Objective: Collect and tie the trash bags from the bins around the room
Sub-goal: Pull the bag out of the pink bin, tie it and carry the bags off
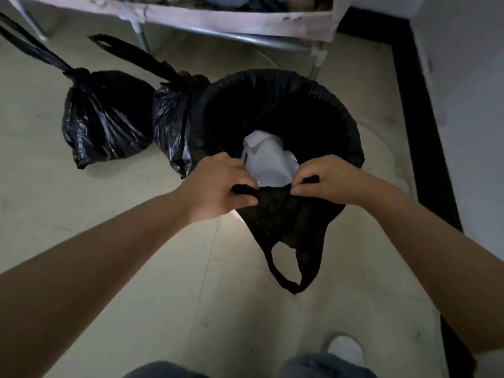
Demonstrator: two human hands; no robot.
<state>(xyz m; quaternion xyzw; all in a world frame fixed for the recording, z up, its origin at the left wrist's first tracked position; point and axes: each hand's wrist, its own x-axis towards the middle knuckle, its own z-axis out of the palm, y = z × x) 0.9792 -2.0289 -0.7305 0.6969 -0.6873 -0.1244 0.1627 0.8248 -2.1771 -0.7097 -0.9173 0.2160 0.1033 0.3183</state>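
A round bin lined with a black trash bag (278, 105) stands on the floor in the middle of the head view. White crumpled waste (268, 162) lies inside it. My left hand (218, 186) and my right hand (324, 181) both pinch the near edge of the black bag, pulled off the rim. Its loop handle (286, 271) hangs down toward me. Two tied black bags stand left of the bin: one far left (106, 118), one touching the bin (174, 124). Both have their knotted handles pointing up and left.
A pale table edge (218, 20) with metal legs (316, 58) stands just behind the bin. A white wall with a black skirting (425, 132) runs along the right. My white shoe (346, 347) and trouser legs show at the bottom. Pale floor tiles lie to the left and front.
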